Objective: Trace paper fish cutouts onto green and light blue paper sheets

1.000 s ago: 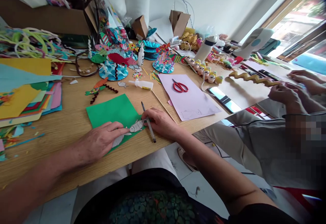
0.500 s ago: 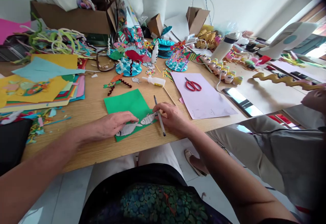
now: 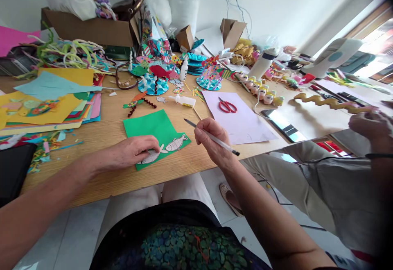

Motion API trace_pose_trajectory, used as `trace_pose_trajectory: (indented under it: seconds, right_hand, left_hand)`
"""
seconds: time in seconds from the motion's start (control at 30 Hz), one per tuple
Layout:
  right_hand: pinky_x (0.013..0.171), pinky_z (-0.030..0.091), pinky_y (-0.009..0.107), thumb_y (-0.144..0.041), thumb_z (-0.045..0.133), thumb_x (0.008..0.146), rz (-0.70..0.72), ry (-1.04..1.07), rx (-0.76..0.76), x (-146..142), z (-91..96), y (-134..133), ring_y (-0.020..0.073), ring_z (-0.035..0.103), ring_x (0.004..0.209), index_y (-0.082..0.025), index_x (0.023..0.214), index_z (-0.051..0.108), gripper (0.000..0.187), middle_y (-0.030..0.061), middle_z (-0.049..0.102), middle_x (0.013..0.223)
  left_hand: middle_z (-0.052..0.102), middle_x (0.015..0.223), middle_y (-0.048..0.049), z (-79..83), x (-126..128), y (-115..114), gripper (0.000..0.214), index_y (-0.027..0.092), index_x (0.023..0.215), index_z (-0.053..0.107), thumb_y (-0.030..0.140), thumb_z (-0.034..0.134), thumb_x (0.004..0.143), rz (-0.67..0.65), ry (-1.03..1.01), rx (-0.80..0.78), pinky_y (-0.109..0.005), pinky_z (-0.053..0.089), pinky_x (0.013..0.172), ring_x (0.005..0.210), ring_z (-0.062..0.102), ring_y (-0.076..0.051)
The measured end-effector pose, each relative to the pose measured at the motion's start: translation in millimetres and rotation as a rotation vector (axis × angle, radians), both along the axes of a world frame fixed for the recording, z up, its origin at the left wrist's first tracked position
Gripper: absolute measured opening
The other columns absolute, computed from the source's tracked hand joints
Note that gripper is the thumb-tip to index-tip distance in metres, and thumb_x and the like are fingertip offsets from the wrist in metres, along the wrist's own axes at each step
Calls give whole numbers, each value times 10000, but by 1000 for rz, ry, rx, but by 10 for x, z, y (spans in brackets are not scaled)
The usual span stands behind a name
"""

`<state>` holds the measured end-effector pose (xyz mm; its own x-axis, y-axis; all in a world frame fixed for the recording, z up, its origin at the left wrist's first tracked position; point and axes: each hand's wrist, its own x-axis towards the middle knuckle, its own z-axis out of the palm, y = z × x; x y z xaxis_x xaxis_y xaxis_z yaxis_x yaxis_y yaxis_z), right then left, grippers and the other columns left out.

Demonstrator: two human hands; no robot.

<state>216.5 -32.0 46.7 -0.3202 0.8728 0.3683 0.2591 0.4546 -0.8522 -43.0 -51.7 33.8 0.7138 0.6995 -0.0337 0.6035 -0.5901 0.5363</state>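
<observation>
A green sheet of paper (image 3: 150,126) lies near the table's front edge, with two white paper fish on it. My left hand (image 3: 130,152) rests over the left paper fish (image 3: 151,157), its bent fingers pressing it against the sheet and covering part of it. Beside its tail, the right paper fish (image 3: 176,143) lies uncovered, its drawn scales and outline showing. My right hand (image 3: 215,141) is raised just right of the sheet, fingers closed around a pen (image 3: 219,142). The pen's tip points up and left, off the paper.
Red scissors (image 3: 227,105) lie on a lilac sheet (image 3: 245,124) to the right, near a phone (image 3: 284,125). Behind the green sheet are a glue bottle (image 3: 186,101) and fish decorations. Coloured papers (image 3: 61,110) are stacked left. A co-worker's hand (image 3: 367,124) holds a wavy strip.
My right hand has moved right with the pen, away from the right paper fish, which is now uncovered. My left hand stays on the left fish. The co-worker's hand has come further into view.
</observation>
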Motion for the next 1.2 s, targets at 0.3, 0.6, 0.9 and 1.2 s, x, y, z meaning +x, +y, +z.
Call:
trace_pose_trajectory:
  seconds: [0.3,0.6,0.9,1.2]
  right_hand:
    - [618,447,238,-263,518,771,199,170,-311,-72,-96,-17,107,570,650,-173,853,563,130,2,631,700]
    - [483,311,201,-239,519,713,160,50,-318,-348,-225,-119,79,409,512,-180,719,534,61,-48,488,580]
    - [652,431,228,-277,535,779,-82,-67,-21,-122,-262,-44,122,591,674,-196,831,653,153,6,655,728]
    - [561,435,221,-169,504,691,-124,256,-272,14,-215,20,92,527,533,-183,812,562,135,-54,574,546]
  left_hand:
    - [587,1085,-47,-99,18,-79,290,194,1068,595,221,347,918,34,0,125,-258,421,901,1022,538,-149]
    - [596,1065,-46,-67,37,-120,242,169,1025,591,193,377,914,42,6,134,-266,412,896,1007,528,-154]
    - [607,1082,-46,-132,-8,-97,274,194,1033,602,200,359,909,42,-16,146,-275,412,916,1029,529,-158]
    - [594,1115,-55,-212,33,-86,371,211,1212,540,178,306,927,58,3,225,-262,425,883,1006,532,-163]
